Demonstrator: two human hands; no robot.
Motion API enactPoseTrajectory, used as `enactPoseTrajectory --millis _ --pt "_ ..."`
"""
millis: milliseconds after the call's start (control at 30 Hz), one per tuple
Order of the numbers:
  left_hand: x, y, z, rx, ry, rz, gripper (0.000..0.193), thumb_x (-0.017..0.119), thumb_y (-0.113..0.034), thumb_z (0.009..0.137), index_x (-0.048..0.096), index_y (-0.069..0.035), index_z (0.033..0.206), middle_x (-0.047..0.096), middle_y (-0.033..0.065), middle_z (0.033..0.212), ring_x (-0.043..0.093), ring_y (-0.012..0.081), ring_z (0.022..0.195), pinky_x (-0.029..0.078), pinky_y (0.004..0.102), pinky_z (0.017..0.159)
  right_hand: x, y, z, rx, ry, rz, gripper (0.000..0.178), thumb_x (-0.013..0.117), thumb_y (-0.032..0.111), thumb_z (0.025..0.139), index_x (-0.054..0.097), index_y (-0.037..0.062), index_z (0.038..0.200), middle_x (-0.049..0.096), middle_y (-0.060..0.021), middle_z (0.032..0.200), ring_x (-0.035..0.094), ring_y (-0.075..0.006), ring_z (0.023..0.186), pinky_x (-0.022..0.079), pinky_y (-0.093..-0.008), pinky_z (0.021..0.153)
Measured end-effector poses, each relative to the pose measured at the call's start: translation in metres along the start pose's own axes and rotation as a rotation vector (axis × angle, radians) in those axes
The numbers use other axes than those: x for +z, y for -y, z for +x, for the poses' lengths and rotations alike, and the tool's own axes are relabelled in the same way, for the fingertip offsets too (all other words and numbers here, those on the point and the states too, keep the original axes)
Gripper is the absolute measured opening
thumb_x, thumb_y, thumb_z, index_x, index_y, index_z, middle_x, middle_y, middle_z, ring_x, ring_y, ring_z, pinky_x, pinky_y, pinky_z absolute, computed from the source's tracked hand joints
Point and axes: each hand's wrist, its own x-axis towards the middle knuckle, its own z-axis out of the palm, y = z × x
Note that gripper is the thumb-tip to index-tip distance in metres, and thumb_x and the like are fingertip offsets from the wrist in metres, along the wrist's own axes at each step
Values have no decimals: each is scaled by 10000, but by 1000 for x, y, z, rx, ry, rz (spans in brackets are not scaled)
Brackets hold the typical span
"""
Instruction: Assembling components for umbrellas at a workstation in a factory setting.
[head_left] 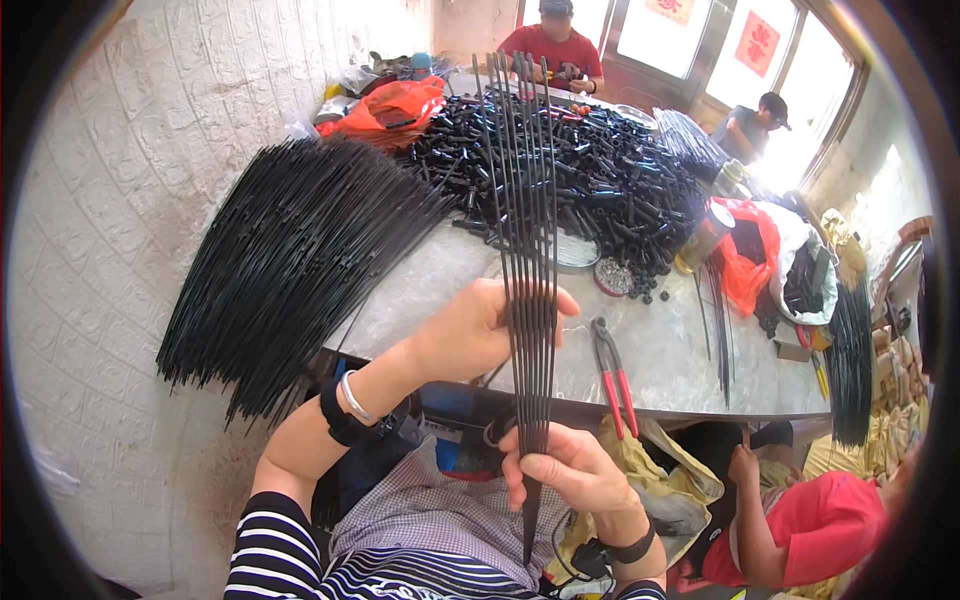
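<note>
Several thin black rods (532, 360) stand nearly upright in front of me, close together at the lower end and fanned out toward the top. My left hand (465, 335) is closed around them at mid-length, its fingers partly hidden behind the rods. Lower down, my right hand (578, 468) grips the narrow end between thumb and fingers. A large sheaf of similar black rods (300, 260) lies on the table's left side, overhanging its edge. Beyond my hands spreads a heap of short black cylindrical parts (630, 195).
Red-handled pliers (614, 385) lie at the front edge of the grey table (660, 345). Behind them is a small dish of tiny metal pieces (612, 276). Orange bags (385, 112) sit back left. One person (562, 50) works opposite; another in red (820, 530) is close on my right.
</note>
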Motion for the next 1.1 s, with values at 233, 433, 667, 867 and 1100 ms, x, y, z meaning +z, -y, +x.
enactPoseTrajectory --millis 233,433,667,867,1100 --pt "9 3 2 62 11 -163 235 553 -23 939 591 14 1167 687 83 1016 649 137 948 522 288 835 -1 16 -18 -11 14 21 163 529 34 964 540 -67 1092 654 -152 864 671 -221 758 555 -325 704" --pt "11 38 -25 -80 221 -207 169 563 -77 956 644 32 1057 688 98 995 654 164 931 524 302 842 -1 10 -17 15 29 25 172 541 25 955 552 -77 1092 667 -167 856 677 -225 749 556 -324 688" --pt "9 56 -42 -113 383 -145 203 624 -109 913 650 -5 1085 709 94 965 641 161 870 497 321 814 6 10 -11 -13 65 17 135 544 -2 936 574 -81 1041 676 -162 859 677 -223 765 554 -322 711" --pt "-71 77 33 472 -86 624 263 581 100 724 647 -8 955 662 157 1013 637 323 983 517 373 843 -2 -32 49 41 -83 -208 112 567 6 910 640 -39 981 695 -86 916 649 -141 857 520 -281 799" --pt "-42 140 -12 296 341 1032 669 634 -196 792 412 -51 1407 464 115 1427 364 310 1377 245 455 1157 -62 -142 78 -93 -298 -352 156 553 -8 919 686 -18 1001 692 -40 972 620 -132 942 483 -282 889"
